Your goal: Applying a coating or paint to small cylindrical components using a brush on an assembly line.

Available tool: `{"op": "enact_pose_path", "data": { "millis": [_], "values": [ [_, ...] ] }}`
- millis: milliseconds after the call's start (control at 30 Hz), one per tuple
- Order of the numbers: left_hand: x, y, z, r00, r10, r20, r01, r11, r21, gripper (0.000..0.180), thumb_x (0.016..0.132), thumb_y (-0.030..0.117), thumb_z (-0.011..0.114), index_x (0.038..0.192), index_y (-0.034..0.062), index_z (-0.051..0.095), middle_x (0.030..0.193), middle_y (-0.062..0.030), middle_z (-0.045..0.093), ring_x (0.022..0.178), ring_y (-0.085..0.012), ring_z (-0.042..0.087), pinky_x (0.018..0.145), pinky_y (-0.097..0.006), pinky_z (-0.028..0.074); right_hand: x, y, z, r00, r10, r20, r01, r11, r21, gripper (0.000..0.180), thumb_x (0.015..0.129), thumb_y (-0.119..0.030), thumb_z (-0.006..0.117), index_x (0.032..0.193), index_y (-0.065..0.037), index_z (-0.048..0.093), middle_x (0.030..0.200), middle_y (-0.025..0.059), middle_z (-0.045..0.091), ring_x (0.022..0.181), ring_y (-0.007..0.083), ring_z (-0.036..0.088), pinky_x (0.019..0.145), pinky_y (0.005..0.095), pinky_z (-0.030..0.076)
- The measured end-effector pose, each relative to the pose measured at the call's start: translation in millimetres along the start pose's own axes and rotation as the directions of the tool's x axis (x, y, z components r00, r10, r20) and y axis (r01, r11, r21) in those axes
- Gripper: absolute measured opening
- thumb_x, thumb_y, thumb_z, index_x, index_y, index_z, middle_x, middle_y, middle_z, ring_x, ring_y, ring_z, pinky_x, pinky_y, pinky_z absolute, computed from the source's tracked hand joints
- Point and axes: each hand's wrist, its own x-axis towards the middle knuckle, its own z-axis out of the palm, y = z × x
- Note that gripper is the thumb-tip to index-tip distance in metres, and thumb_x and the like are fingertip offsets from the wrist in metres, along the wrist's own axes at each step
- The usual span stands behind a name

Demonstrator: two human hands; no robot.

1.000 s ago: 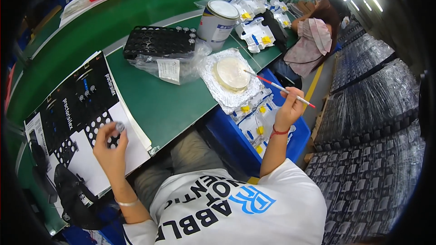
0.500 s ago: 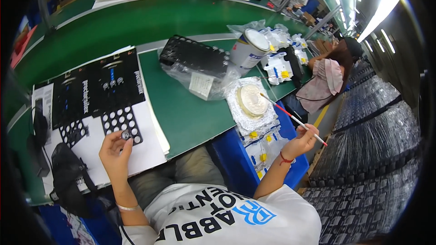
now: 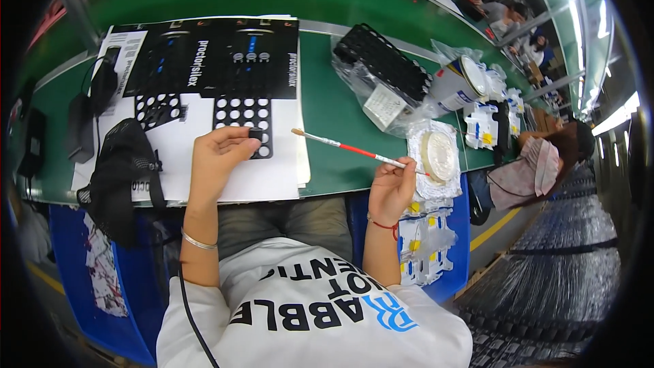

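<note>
My left hand [image 3: 221, 160] pinches a small dark knob-like part [image 3: 257, 134] between thumb and fingers. It is held over the near edge of a black tray with round holes [image 3: 230, 110], which lies on printed sheets. My right hand [image 3: 394, 191] grips a thin paintbrush [image 3: 354, 151] with a red and white handle. The brush's brown tip points left, toward the small part and apart from it. Just right of my right hand, a round dish of pale paste [image 3: 439, 157] rests on a crumpled white pad [image 3: 417, 194].
Behind the dish stand a white can [image 3: 460, 85] and a black tray in clear plastic [image 3: 378, 61]. A second holed tray [image 3: 155, 110] lies left. Near the table's left end are a black mesh bag [image 3: 129, 163] and adapters. Blue bins [image 3: 456, 259] flank me; a co-worker [image 3: 538, 167] sits right.
My right hand has brought the brush from the paste dish leftward toward the small part. The left hand still holds that part, now turned differently. My view has swung left.
</note>
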Motion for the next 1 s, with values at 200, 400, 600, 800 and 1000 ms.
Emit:
{"op": "enact_pose_path", "data": {
  "millis": [200,400,600,800,1000],
  "values": [
    [-4.3,-1.9,-0.5,0.999,0.026,0.032,-0.026,1.000,-0.016,0.024,0.070,0.000,0.068,0.092,-0.0072,0.060,0.080,-0.0110,0.063,0.070,-0.0110,0.060,0.062,-0.019,0.048,-5.9,5.0,5.7,0.993,-0.012,0.118,0.023,0.996,-0.086,0.022,0.091,-0.024,0.043,0.086,-0.003,0.049,0.076,0.0100,0.055,0.069,0.0157,0.051,0.065,0.0275,0.041],
    [-3.9,2.0,0.1,0.998,0.019,0.058,-0.018,1.000,-0.012,0.024,0.070,0.001,0.068,0.091,-0.0069,0.060,0.081,-0.0118,0.064,0.070,-0.0112,0.060,0.061,-0.019,0.047,-6.4,4.1,11.1,0.974,-0.062,0.218,0.102,0.979,-0.176,0.022,0.091,-0.022,0.042,0.087,-0.002,0.048,0.076,0.0127,0.054,0.068,0.0186,0.051,0.065,0.0288,0.041],
    [-3.8,0.4,0.9,0.996,0.017,0.090,-0.016,1.000,-0.020,0.023,0.070,0.001,0.068,0.090,-0.0079,0.059,0.082,-0.0123,0.064,0.070,-0.0116,0.061,0.060,-0.019,0.047,-6.4,3.0,9.8,0.958,-0.091,0.273,0.150,0.968,-0.202,0.021,0.091,-0.022,0.042,0.087,-0.002,0.048,0.074,0.0130,0.054,0.068,0.0193,0.051,0.065,0.0292,0.042],
    [-7.6,3.7,2.9,0.997,0.006,0.079,-0.004,1.000,-0.017,0.022,0.071,0.001,0.067,0.090,-0.0080,0.060,0.082,-0.0122,0.064,0.071,-0.0112,0.060,0.062,-0.019,0.047,-5.6,-1.1,10.7,0.944,-0.119,0.306,0.202,0.945,-0.256,0.022,0.090,-0.022,0.043,0.087,-0.001,0.047,0.073,0.0131,0.053,0.067,0.0195,0.051,0.065,0.0289,0.042],
    [-9.2,-2.7,-0.3,0.995,0.023,0.100,-0.016,0.998,-0.066,0.021,0.073,0.000,0.065,0.091,-0.0074,0.061,0.081,-0.0111,0.064,0.067,-0.0095,0.057,0.060,-0.020,0.045,-4.0,-2.1,9.6,0.943,-0.140,0.302,0.222,0.940,-0.258,0.022,0.090,-0.022,0.044,0.087,-0.001,0.047,0.072,0.0131,0.053,0.066,0.0191,0.051,0.065,0.0285,0.042]
  ]
}}
